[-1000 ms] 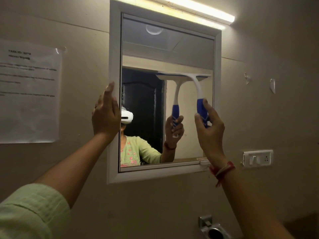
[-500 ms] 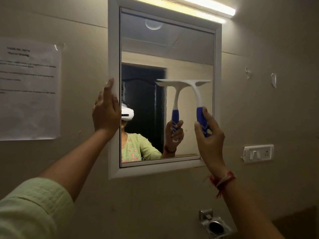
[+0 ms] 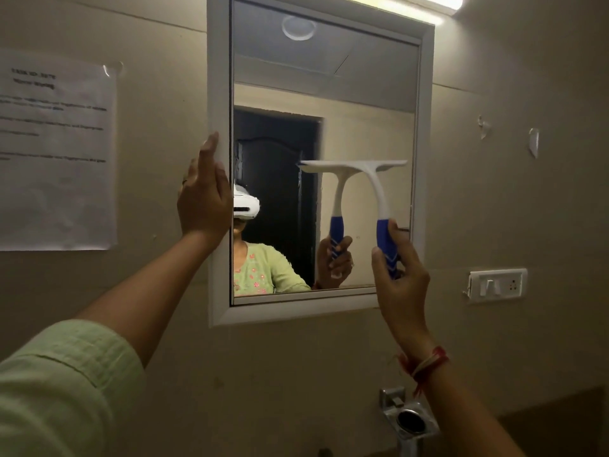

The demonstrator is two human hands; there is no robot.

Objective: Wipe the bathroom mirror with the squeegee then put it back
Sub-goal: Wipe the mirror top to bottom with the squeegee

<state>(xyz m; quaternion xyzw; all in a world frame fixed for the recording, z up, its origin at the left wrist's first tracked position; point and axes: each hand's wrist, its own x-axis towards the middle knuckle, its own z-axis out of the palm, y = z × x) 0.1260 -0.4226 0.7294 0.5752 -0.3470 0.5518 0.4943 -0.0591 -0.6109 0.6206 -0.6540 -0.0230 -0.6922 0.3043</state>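
Squeegee (image 3: 379,179) blade on mirror (image 3: 329,77), above right hand (image 3: 400,275) fingers clamped round blue handle. Left hand (image 3: 204,199) flat, open, bracing frame. Keep blade flush, even pressure, pull straight to bottom edge.

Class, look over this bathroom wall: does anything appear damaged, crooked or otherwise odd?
Yes: the switch plate right of the mirror sits slightly tilted, its left edge looking chipped. Above it, two torn scraps cling to the wall.
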